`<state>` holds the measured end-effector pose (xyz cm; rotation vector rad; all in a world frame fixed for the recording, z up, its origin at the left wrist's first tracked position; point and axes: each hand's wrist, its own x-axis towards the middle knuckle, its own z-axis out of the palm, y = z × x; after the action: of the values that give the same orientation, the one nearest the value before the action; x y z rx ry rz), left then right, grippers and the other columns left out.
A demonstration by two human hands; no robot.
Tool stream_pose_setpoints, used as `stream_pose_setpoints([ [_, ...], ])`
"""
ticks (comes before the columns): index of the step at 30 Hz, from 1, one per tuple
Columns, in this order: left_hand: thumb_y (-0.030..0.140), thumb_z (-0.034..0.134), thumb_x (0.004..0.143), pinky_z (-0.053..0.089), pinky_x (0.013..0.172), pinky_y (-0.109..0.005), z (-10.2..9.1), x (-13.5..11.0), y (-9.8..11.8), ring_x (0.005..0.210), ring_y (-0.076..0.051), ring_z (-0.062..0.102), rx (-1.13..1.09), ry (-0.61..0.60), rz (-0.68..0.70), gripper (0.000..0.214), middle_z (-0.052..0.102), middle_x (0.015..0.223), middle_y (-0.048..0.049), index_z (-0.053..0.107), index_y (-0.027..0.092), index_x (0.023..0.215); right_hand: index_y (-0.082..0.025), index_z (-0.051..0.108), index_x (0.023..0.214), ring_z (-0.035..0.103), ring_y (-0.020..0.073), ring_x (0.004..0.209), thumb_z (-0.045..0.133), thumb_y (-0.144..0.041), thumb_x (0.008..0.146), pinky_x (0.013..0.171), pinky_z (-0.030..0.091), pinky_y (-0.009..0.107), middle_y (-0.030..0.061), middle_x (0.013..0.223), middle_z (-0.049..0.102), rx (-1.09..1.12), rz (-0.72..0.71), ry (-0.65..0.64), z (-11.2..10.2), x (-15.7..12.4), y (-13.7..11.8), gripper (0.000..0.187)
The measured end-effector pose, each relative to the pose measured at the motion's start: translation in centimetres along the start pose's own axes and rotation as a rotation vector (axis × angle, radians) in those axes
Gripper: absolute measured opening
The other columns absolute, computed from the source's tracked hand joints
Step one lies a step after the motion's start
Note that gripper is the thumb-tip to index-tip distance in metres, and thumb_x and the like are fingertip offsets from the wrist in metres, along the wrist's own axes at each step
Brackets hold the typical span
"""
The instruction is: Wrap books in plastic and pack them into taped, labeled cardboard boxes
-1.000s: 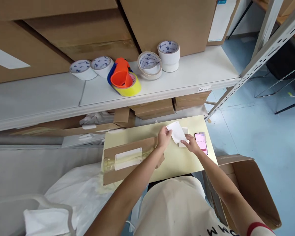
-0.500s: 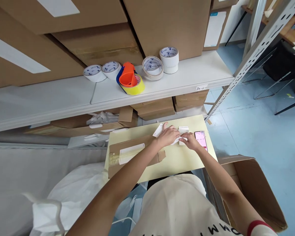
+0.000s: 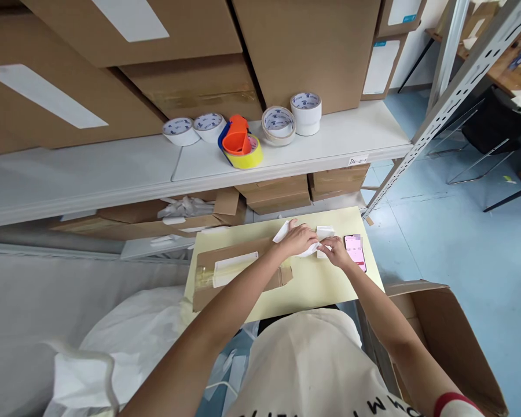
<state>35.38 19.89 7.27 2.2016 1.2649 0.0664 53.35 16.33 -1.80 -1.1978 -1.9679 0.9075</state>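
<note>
Over the pale yellow tabletop (image 3: 316, 289), my left hand (image 3: 298, 238) is closed on a white paper label (image 3: 309, 250). Part of the label sticks out beyond the fingers at upper left. My right hand (image 3: 335, 252) pinches the label's right edge. Just behind the hands lies a small stack of white labels (image 3: 325, 230), partly covered by them. A phone (image 3: 355, 250) with a pink timer screen rests right of my right hand. To the left, a taped cardboard box (image 3: 206, 294) bearing a white label lies partly under my left forearm.
A grey shelf (image 3: 130, 174) ahead carries several tape rolls (image 3: 306, 113), an orange tape dispenser (image 3: 237, 139) and large cartons (image 3: 304, 52). An open cardboard box (image 3: 451, 341) stands on the floor at right. White sacking (image 3: 139, 330) sits at lower left.
The view has tilted slightly, shifting the scene a little. My left hand has turned the label somewhat, and more of its white surface shows between the hands. Both hands keep their hold.
</note>
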Motion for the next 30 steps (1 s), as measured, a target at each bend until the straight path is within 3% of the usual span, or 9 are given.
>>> stream_pose_setpoints([
  [8,0.026,0.052,0.090,0.021,0.112,-0.044,-2.3,1.1,-1.5,0.101,-0.022,0.065,-0.071,0.163,-0.174,0.023,0.077,0.101,-0.0033,0.075,0.025,0.087,-0.024,0.074,0.082,0.072,0.0229,0.083,0.048,-0.050,0.095,0.081,0.053,0.037,0.0067,0.085,0.077,0.108,0.075,0.101,-0.1,-1.6,0.9,0.039],
  [13,0.031,0.054,0.089,0.039,0.099,-0.035,-3.8,1.4,-2.7,0.099,-0.022,0.067,-0.168,0.352,-0.206,0.023,0.077,0.102,-0.0038,0.076,0.024,0.090,-0.024,0.074,0.086,0.072,0.0254,0.093,0.049,-0.049,0.094,0.085,0.056,0.043,0.0086,0.095,0.077,0.100,0.130,0.166,0.4,-2.8,2.0,0.037],
  [18,0.030,0.060,0.083,0.050,0.078,-0.029,-3.4,0.4,-3.2,0.087,-0.021,0.070,-0.483,0.500,-0.233,0.019,0.078,0.094,-0.0058,0.076,0.019,0.084,-0.023,0.073,0.100,0.065,0.0316,0.114,0.057,-0.057,0.086,0.099,0.048,0.054,0.0129,0.109,0.074,0.080,0.191,0.134,0.6,-3.7,1.9,0.040],
  [20,0.036,0.064,0.080,0.051,0.072,-0.028,-2.8,-0.2,-2.8,0.080,-0.021,0.070,-0.643,0.529,-0.265,0.022,0.078,0.088,-0.0068,0.075,0.017,0.082,-0.023,0.069,0.113,0.058,0.0346,0.123,0.061,-0.060,0.082,0.104,0.040,0.060,0.0147,0.120,0.070,0.091,0.215,0.149,0.4,-3.4,0.9,0.049],
  [22,0.045,0.068,0.077,0.052,0.067,-0.028,-2.2,-1.0,-2.2,0.076,-0.021,0.069,-0.791,0.557,-0.300,0.031,0.078,0.085,-0.0072,0.074,0.016,0.081,-0.024,0.062,0.125,0.055,0.0340,0.126,0.063,-0.061,0.080,0.104,0.041,0.057,0.0154,0.130,0.064,0.211,0.205,0.193,0.2,-2.7,-0.7,0.059],
  [24,0.053,0.070,0.072,0.052,0.065,-0.029,-1.7,-1.9,-1.4,0.075,-0.021,0.069,-0.902,0.585,-0.332,0.039,0.077,0.084,-0.0075,0.074,0.015,0.080,-0.025,0.054,0.134,0.063,0.0295,0.115,0.066,-0.059,0.079,0.094,0.051,0.047,0.0136,0.126,0.065,0.431,0.194,0.210,0.2,-1.6,-2.8,0.066],
  [26,0.058,0.071,0.070,0.052,0.063,-0.028,-1.3,-3.2,-0.6,0.074,-0.021,0.069,-0.979,0.594,-0.374,0.045,0.077,0.085,-0.0081,0.073,0.014,0.081,-0.026,0.049,0.137,0.070,0.0220,0.089,0.071,-0.052,0.077,0.078,0.056,0.038,0.0069,0.103,0.070,0.640,0.221,0.205,0.4,-0.5,-5.1,0.069],
  [28,0.061,0.069,0.071,0.052,0.060,-0.028,-1.1,-5.0,-0.1,0.073,-0.021,0.070,-1.052,0.553,-0.410,0.050,0.077,0.087,-0.0090,0.073,0.014,0.086,-0.025,0.049,0.134,0.066,0.0162,0.069,0.075,-0.043,0.075,0.066,0.055,0.031,-0.0018,0.078,0.067,0.765,0.277,0.231,0.7,0.1,-7.1,0.067],
  [30,0.061,0.071,0.069,0.052,0.061,-0.029,-0.7,-7.4,0.1,0.075,-0.022,0.071,-1.135,0.481,-0.404,0.053,0.077,0.091,-0.0096,0.072,0.014,0.094,-0.024,0.050,0.129,0.061,0.0141,0.061,0.076,-0.036,0.073,0.061,0.052,0.028,-0.0059,0.067,0.061,0.809,0.329,0.305,0.9,0.4,-8.6,0.063],
])
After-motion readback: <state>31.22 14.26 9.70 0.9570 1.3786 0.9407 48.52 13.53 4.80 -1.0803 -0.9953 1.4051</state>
